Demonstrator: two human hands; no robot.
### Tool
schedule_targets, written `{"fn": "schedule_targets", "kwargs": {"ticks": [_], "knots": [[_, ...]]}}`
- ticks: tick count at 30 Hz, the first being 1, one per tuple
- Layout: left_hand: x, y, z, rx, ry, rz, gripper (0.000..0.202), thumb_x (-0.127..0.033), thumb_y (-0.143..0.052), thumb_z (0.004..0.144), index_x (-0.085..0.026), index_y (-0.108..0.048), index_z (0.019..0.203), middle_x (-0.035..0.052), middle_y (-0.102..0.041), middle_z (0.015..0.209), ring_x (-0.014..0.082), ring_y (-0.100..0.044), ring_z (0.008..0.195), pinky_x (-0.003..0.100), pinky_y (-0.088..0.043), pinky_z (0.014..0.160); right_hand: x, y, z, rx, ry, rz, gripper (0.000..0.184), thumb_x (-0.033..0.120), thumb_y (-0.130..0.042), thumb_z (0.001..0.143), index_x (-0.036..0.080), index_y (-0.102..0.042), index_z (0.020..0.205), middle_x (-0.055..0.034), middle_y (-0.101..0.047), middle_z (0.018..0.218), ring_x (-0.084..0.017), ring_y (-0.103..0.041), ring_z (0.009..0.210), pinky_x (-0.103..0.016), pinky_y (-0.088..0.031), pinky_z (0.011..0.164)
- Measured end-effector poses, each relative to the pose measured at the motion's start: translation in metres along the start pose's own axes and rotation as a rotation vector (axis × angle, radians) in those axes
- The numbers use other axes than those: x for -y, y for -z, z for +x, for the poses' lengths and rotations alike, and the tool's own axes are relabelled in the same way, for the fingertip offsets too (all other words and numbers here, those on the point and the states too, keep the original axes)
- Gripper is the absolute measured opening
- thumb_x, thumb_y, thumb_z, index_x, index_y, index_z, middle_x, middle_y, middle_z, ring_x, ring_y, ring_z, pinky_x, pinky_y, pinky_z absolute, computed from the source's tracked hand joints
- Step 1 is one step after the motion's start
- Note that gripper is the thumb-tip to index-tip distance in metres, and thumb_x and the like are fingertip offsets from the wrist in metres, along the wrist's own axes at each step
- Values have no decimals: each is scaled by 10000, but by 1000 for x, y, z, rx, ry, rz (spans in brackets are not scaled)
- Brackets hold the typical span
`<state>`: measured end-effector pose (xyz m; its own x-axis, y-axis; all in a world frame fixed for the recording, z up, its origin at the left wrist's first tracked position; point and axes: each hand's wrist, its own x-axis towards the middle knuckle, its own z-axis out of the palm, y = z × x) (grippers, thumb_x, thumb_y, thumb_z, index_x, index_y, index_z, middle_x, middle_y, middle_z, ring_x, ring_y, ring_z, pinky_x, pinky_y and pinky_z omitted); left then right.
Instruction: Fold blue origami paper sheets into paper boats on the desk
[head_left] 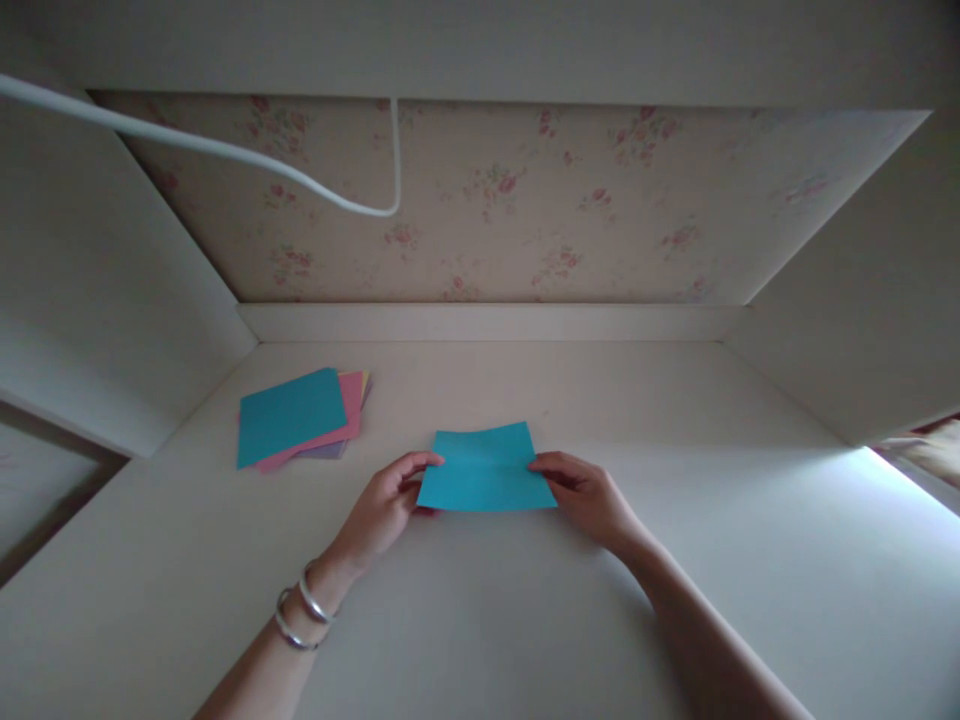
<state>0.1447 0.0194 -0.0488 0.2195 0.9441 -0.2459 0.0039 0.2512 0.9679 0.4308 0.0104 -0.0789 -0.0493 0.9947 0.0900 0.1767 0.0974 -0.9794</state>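
Observation:
A sheet of bright blue paper (486, 472) is held between my two hands over the white desk, with a faint crease running across its middle. My left hand (386, 505) pinches its left edge, thumb on top and the other fingers partly hidden beneath. At the opposite edge, my right hand (589, 495) grips the paper between thumb and fingers. The upper corners of the sheet rise slightly. Two silver bangles (304, 610) circle my left wrist.
Back left on the desk (480, 620) lies a loose stack of coloured paper (292, 410), blue on top, with pink, purple and yellow edges showing. A white cable (247, 152) hangs before the floral wallpaper (495, 200). White panels (840, 290) enclose the sides.

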Motion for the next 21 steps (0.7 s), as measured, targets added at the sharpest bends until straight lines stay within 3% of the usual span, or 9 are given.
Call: {"fn": "schedule_targets", "kwargs": {"ticks": [3,5,9,12,14,17,21], "knots": [[1,0,-1,59,-82,114,463,-290,-732,759,-200,-671,1209,42,-746,904,204,-702,822,334,-578,790,5,0,0,-11,-5,74,167,388,-760,729,271,-810,837,-50,-775,1011,-249,-707,924,-376,-566,823],[3,0,-1,75,-124,161,470,-344,-739,791,-201,-670,1234,62,-747,977,188,-704,799,328,-574,807,10,0,-1,-15,-7,109,185,425,-800,703,272,-812,806,-54,-775,1022,-258,-702,948,-384,-557,853],[3,1,-1,50,-225,159,257,-387,-765,784,-177,-754,932,117,-614,1380,226,-698,992,305,-568,831,18,0,-3,5,-32,160,248,471,-811,734,248,-817,842,-72,-779,985,-256,-693,950,-397,-524,915],[-1,-4,-4,51,-229,94,240,-393,-772,781,-167,-742,853,116,-562,1449,235,-692,1018,303,-562,836,18,-3,-6,-4,-64,211,302,501,-786,778,224,-803,897,-74,-773,937,-246,-688,919,-400,-521,907],[-3,-9,-6,35,-244,76,264,-383,-769,792,-170,-735,946,117,-594,1399,223,-685,1012,293,-549,843,16,-7,-8,-32,-78,263,331,529,-760,803,212,-778,895,-68,-759,929,-236,-680,910,-395,-523,901],[-1,-18,-8,-96,-236,-2,387,-384,-774,797,-194,-643,1107,62,-714,1043,168,-682,847,258,-543,757,14,-15,-12,-75,-85,337,336,540,-732,833,205,-718,852,-49,-724,878,-217,-664,884,-383,-529,893],[5,-25,-8,-222,-250,-55,602,-369,-801,774,-230,-497,1274,21,-682,982,164,-677,856,255,-545,759,20,-28,-16,-123,-93,425,329,475,-782,812,248,-629,995,-24,-705,949,-199,-675,858,-371,-560,837]]}}
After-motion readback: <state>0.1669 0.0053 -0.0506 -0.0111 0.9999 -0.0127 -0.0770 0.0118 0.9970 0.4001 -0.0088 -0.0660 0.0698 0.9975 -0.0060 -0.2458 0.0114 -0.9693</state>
